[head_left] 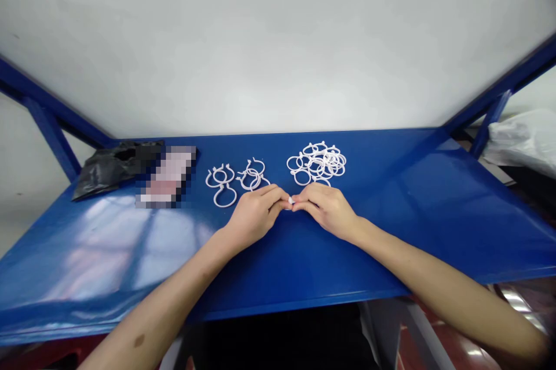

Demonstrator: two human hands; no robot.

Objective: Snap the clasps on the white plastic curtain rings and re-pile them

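Observation:
My left hand [256, 212] and my right hand [326, 208] meet at the middle of the blue table [412, 208], fingers curled. Together they pinch a small white plastic ring [291, 201], of which only a bit shows between the fingertips. Just behind my left hand lie several white rings [237, 180], spread out singly. Behind my right hand sits a denser heap of white rings [318, 162], tangled over one another.
A black plastic bag [113, 166] lies at the back left of the table, with a blurred flat object [167, 178] beside it. A white wall rises behind. Blue frame struts [495, 109] slope at both sides, and a white bag [523, 138] lies at the far right.

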